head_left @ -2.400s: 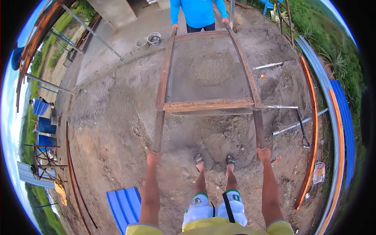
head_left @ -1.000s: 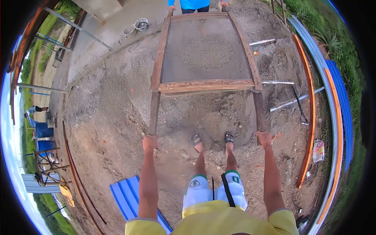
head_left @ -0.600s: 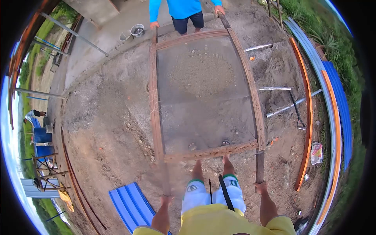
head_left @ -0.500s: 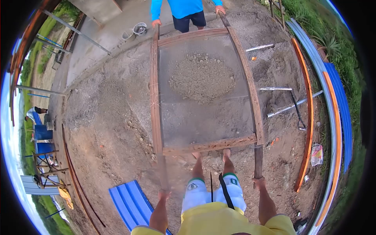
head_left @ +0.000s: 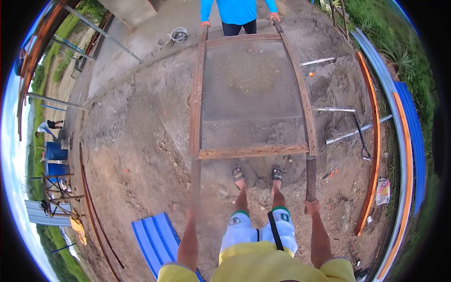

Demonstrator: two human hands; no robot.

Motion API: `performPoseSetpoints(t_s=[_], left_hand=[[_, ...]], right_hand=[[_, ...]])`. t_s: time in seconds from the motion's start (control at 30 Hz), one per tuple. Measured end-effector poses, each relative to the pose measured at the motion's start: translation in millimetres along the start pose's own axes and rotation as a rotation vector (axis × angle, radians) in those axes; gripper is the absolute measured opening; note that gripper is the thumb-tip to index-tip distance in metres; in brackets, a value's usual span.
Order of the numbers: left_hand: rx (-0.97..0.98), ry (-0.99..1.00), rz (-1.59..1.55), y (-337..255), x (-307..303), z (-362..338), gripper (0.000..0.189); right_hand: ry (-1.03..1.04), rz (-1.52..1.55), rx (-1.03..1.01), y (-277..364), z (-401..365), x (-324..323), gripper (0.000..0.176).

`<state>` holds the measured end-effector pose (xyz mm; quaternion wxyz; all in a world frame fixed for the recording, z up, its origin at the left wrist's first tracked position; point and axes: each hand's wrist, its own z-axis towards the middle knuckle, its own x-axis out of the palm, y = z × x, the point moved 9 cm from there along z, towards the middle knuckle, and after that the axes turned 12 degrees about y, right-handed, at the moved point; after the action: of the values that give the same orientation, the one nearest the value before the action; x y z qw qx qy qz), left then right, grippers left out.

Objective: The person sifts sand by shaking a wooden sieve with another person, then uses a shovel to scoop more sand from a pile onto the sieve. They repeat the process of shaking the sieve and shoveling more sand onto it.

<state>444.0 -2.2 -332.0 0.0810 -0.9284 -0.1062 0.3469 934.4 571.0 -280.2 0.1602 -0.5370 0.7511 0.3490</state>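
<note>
A wooden-framed mesh screen [head_left: 253, 151] spans the middle of the view, with a patch of gravelly material [head_left: 249, 70] on its far half. My right hand [head_left: 312, 207] is wrapped round the near end of the frame's right handle. At the near end of the left handle is my left hand [head_left: 191, 212], blurred but closed round the wood. Across from me, a person in a blue top [head_left: 238, 11] holds the two far handles. Below the near crossbar my sandalled feet stand on the dirt.
Blue corrugated sheet [head_left: 157, 242] lies at lower left. Metal tubes [head_left: 350, 131], a shovel, an orange beam [head_left: 371, 141] and long metal profiles lie on the right. Two buckets [head_left: 178, 35] stand at the back. Another person bends near blue barrels [head_left: 56, 151] at far left.
The screen has shifted away from me and slightly right, and its near bar now clears my feet. The gravel patch looks smaller and thinner and sits farther up.
</note>
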Motion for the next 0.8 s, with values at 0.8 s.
performPoseSetpoints(t_s=[0.8], left_hand=[[-0.118,0.085,-0.065,-37.1,-19.3,-47.1,0.029]], right_hand=[[0.119,0.098,0.027,-23.8,7.1,11.1,0.054]])
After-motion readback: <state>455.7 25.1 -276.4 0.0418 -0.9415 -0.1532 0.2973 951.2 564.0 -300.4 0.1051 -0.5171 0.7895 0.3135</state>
